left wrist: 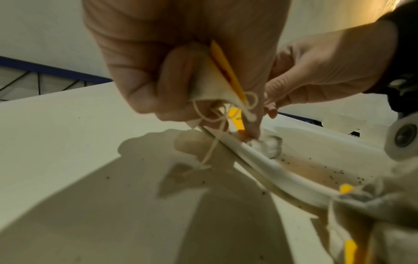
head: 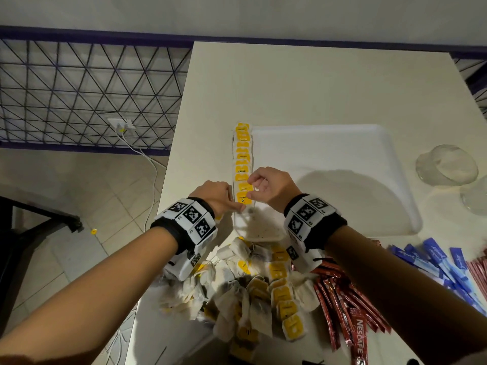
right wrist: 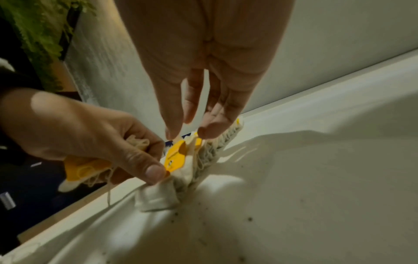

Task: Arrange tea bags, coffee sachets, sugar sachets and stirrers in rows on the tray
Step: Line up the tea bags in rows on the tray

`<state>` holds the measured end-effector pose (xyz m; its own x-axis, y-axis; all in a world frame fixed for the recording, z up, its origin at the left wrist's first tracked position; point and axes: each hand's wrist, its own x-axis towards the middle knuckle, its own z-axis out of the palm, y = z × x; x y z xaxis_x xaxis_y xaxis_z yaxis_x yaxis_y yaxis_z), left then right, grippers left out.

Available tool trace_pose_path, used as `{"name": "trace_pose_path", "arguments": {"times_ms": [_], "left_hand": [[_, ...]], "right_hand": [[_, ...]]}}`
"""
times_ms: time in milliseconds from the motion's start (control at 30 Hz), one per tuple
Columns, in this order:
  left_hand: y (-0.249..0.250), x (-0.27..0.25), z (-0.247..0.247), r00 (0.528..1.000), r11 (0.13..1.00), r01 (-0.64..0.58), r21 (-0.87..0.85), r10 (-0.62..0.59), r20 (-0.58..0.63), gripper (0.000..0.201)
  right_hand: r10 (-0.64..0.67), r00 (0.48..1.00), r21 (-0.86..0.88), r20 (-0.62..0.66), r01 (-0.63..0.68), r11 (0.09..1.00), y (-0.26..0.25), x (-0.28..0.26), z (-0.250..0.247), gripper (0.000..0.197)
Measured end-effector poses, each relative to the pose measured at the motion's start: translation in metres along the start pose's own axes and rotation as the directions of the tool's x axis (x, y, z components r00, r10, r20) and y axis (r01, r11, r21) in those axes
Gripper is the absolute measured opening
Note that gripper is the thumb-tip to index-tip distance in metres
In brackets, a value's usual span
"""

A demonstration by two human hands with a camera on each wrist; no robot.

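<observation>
A row of tea bags with yellow tags runs along the left edge of the white tray. Both hands meet at the row's near end. My left hand grips a few spare tea bags in its curled fingers, strings dangling, while its thumb presses the yellow tag of the nearest tea bag in the row. My right hand reaches down with fairly straight fingers whose tips touch the tops of the standing bags. Tea dust speckles the tray.
A loose pile of tea bags lies under my wrists. Red Nescafe sachets, blue sachets and thin reddish sticks lie at the near right. Two clear glass cups stand right of the tray. The table's left edge is close to the row.
</observation>
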<state>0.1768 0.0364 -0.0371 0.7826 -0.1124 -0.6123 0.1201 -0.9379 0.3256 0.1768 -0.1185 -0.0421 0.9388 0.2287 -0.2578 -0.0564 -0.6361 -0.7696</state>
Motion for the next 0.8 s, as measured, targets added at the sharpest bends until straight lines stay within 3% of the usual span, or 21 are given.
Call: {"name": "trace_pose_path", "arguments": {"times_ms": [200,300,433,800], "left_hand": [[-0.005,-0.001,0.000,0.997,0.990,-0.054,-0.134,0.045,-0.067,0.030],[-0.004,-0.002,0.000,0.998,0.986,-0.052,-0.157,0.045,-0.044,0.030],[-0.003,-0.004,0.003,1.000,0.988,-0.022,-0.151,0.024,0.014,0.034],[-0.005,-0.002,0.001,1.000,0.991,-0.020,-0.130,0.020,0.001,0.031]], "right_hand": [[0.127,0.992,0.072,-0.008,-0.127,0.989,0.014,-0.005,0.005,0.023],[0.144,0.990,0.059,0.012,-0.144,0.988,0.014,0.000,0.007,0.006],[0.143,0.990,0.007,0.000,-0.143,0.990,0.008,0.004,0.007,0.025],[0.245,0.969,0.084,0.027,-0.247,0.965,0.001,0.006,0.003,0.014]]}}
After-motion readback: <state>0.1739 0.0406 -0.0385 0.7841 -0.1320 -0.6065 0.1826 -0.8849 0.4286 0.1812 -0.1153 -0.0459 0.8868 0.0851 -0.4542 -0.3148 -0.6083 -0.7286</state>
